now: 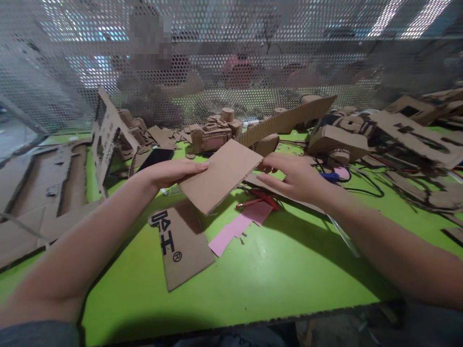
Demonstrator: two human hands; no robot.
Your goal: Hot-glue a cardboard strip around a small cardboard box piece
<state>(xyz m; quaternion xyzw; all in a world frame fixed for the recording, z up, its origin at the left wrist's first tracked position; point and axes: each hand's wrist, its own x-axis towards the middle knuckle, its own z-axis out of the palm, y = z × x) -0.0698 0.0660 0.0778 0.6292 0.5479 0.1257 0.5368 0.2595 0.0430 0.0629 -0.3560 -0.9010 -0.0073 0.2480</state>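
Observation:
My left hand grips the left edge of a rectangular corrugated cardboard piece, held tilted above the green tabletop. My right hand hovers at the piece's right edge, with its fingers spread and their tips at or very near the cardboard. Below the held piece lie a printed cardboard scrap and a torn pink paper sheet. A red-handled tool lies below and left of my right hand, partly hidden by it and the held piece.
A black phone lies beyond my left hand. Cardboard models and cut sheets crowd the back of the table, with tangled black wires at right. A perforated metal screen stands behind them.

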